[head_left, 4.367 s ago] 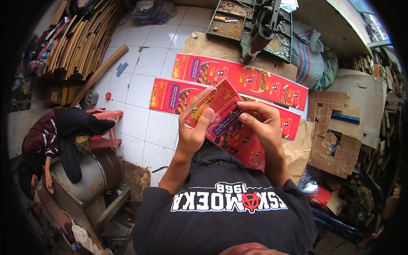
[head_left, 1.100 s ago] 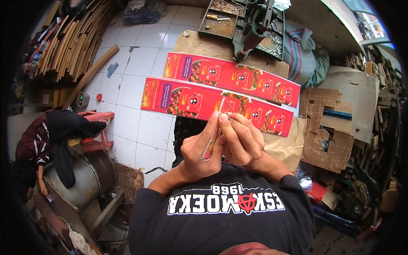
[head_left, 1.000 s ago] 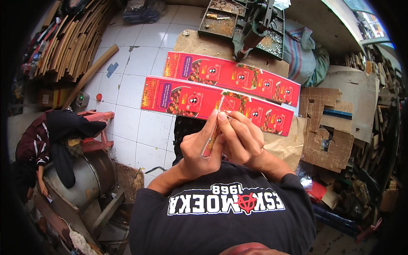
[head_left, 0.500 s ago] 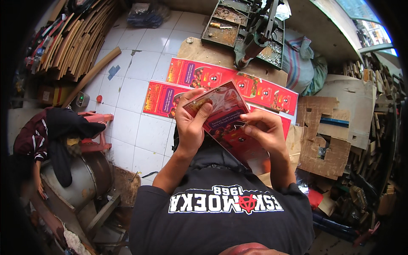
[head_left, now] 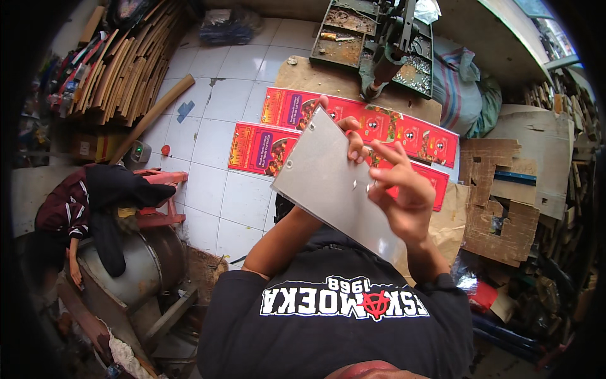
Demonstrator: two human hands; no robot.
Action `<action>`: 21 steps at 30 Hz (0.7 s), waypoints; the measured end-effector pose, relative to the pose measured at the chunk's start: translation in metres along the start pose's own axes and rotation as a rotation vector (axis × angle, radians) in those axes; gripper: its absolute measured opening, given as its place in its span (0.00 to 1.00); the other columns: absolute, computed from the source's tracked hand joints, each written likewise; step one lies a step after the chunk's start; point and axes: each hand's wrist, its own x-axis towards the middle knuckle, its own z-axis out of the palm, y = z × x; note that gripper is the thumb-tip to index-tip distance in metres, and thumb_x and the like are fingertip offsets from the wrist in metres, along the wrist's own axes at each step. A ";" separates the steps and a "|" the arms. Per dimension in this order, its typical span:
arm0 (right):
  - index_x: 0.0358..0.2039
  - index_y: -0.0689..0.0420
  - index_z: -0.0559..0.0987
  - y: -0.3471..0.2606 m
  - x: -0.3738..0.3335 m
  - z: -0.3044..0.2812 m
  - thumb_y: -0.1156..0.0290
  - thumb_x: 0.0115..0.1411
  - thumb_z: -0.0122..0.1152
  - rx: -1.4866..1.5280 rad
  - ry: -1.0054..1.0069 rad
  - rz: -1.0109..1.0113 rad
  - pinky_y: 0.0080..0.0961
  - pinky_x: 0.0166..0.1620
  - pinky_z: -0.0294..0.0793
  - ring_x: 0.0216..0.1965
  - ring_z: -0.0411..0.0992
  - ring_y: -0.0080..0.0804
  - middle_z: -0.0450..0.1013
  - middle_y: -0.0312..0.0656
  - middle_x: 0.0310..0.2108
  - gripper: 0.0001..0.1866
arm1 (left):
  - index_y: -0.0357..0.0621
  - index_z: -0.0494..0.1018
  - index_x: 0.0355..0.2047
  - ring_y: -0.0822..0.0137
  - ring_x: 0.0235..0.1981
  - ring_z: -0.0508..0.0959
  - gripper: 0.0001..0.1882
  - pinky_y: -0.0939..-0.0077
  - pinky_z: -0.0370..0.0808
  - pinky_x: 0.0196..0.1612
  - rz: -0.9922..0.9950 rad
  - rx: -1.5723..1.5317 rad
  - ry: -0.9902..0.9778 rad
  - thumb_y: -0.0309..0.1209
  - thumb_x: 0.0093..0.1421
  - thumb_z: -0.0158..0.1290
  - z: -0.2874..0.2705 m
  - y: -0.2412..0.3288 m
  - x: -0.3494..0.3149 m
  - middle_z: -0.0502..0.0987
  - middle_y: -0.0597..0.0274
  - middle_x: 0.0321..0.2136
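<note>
Now viewing the plain grey back of the flat board (head_left: 334, 183), in place of the red printed face on view half a second ago. Reading this as turning it over in the air, not setting it down. Holding it tilted in front of the black shirt (head_left: 284, 335), gripping from behind with the left hand (head_left: 353, 137) and curling those fingers over the upper right edge. Seeing two eyelets (head_left: 289, 164) at the upper left short end, now presenting their rear sides. Hovering the right hand (head_left: 407, 192) at the right long edge, bending its fingers loosely over the grey back; being unable to tell, through blur, whether pinching anything or touching the board. Noting a small pale spot (head_left: 355, 185) beside those fingers; not distinguishing glare from a loose piece. Judging the change as exposing the back to the right hand while keeping the printed side turned away. Finding two red printed boards (head_left: 416, 142) lying beyond as before, nearer than the press (head_left: 385, 72) and compartment tray (head_left: 341, 39).
</note>
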 end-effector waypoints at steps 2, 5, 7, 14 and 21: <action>0.43 0.57 0.82 0.017 -0.004 -0.013 0.84 0.51 0.65 0.097 0.064 0.164 0.53 0.66 0.47 0.58 0.70 0.42 0.80 0.38 0.32 0.17 | 0.65 0.53 0.68 0.62 0.27 0.71 0.27 0.66 0.69 0.35 -0.010 -0.021 -0.074 0.43 0.70 0.41 -0.001 -0.004 0.004 0.71 0.44 0.50; 0.43 0.65 0.81 0.024 -0.021 -0.032 0.84 0.52 0.67 0.478 -0.029 0.423 0.26 0.53 0.68 0.40 0.76 0.27 0.78 0.39 0.32 0.16 | 0.72 0.56 0.66 0.63 0.29 0.71 0.25 0.66 0.71 0.39 -0.063 -0.076 -0.148 0.45 0.69 0.41 0.008 -0.003 0.012 0.69 0.46 0.52; 0.43 0.64 0.82 0.022 -0.026 -0.034 0.85 0.51 0.67 0.437 -0.086 0.443 0.18 0.42 0.71 0.33 0.72 0.20 0.76 0.37 0.31 0.16 | 0.67 0.55 0.67 0.59 0.36 0.73 0.26 0.64 0.71 0.44 -0.106 -0.153 -0.233 0.46 0.69 0.41 0.003 -0.008 0.018 0.68 0.45 0.54; 0.45 0.64 0.81 0.016 -0.032 -0.043 0.85 0.52 0.65 0.198 0.214 0.382 0.15 0.37 0.69 0.33 0.72 0.19 0.75 0.36 0.32 0.17 | 0.37 0.54 0.66 0.51 0.61 0.65 0.44 0.55 0.65 0.61 -0.039 0.125 0.003 0.63 0.64 0.39 0.028 0.006 -0.010 0.66 0.45 0.58; 0.44 0.64 0.81 0.008 -0.034 -0.045 0.85 0.51 0.66 0.199 0.230 0.395 0.24 0.48 0.70 0.35 0.74 0.21 0.77 0.38 0.35 0.17 | 0.30 0.64 0.58 0.76 0.39 0.75 0.24 0.83 0.70 0.44 0.079 1.182 0.312 0.36 0.68 0.50 0.073 0.036 -0.033 0.77 0.56 0.42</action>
